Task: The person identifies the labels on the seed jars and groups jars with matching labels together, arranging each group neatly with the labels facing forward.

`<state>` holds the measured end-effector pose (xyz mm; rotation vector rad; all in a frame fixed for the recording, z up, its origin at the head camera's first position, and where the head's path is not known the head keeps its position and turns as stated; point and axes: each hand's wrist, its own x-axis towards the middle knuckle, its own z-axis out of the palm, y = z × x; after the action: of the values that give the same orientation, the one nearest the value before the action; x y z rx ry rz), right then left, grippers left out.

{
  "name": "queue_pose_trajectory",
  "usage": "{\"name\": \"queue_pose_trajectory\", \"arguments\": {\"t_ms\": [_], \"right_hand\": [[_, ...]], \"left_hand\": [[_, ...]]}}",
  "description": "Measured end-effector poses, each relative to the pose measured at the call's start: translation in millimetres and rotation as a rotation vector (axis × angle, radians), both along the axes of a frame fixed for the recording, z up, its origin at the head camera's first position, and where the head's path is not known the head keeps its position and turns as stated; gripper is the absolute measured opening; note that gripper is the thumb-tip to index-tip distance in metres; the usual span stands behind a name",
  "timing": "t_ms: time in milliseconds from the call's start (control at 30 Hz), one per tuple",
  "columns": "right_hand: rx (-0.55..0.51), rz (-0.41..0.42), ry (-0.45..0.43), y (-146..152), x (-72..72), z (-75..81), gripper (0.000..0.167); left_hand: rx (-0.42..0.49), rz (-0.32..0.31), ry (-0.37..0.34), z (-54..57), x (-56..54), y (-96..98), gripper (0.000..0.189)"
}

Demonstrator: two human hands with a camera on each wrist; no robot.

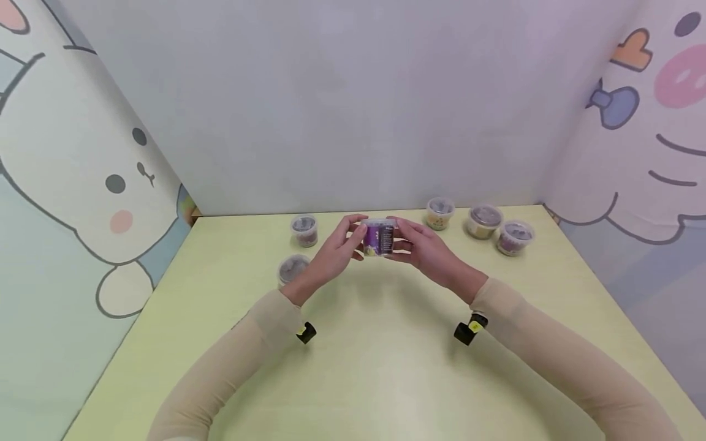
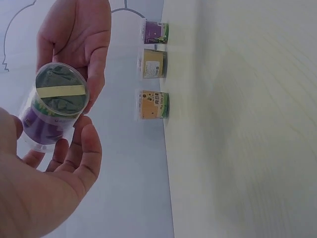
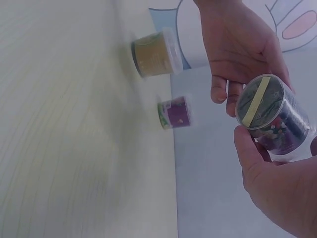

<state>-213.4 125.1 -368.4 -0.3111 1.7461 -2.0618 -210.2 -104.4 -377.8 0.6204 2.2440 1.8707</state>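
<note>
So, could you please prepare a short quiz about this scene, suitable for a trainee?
1. Which hand or hands hold the purple-labelled cup?
2. How many other cups are visible on the table in the head view? A three, B four, C five.
3. True or false: the wrist views show a pale yellow strip across the held cup's end.

Key: 1. Both, left hand and right hand. 2. C. 3. True.

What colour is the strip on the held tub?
Pale yellow strip, clearest in the left wrist view.

Indoor booth (image 1: 353, 122): table (image 1: 380, 373) between cartoon-printed walls (image 1: 66, 165)
</note>
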Motion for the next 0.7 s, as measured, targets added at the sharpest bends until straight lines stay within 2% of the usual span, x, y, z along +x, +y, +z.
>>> {"name": "queue_pose_trajectory", "arguments": {"t_ms": [400,700], "right_hand": [[0.020,0.014,0.011,2.7,-0.9,-0.1,0.061],[-0.026,0.038,-0.008,5.3,-4.1,0.7,0.060]], "left_hand": [[-0.025,-0.016,0.014,1.8,0.0,0.5,0.042],[-0.004,-0.017,-0.010,2.3,-0.9,-0.7,0.041]]}}
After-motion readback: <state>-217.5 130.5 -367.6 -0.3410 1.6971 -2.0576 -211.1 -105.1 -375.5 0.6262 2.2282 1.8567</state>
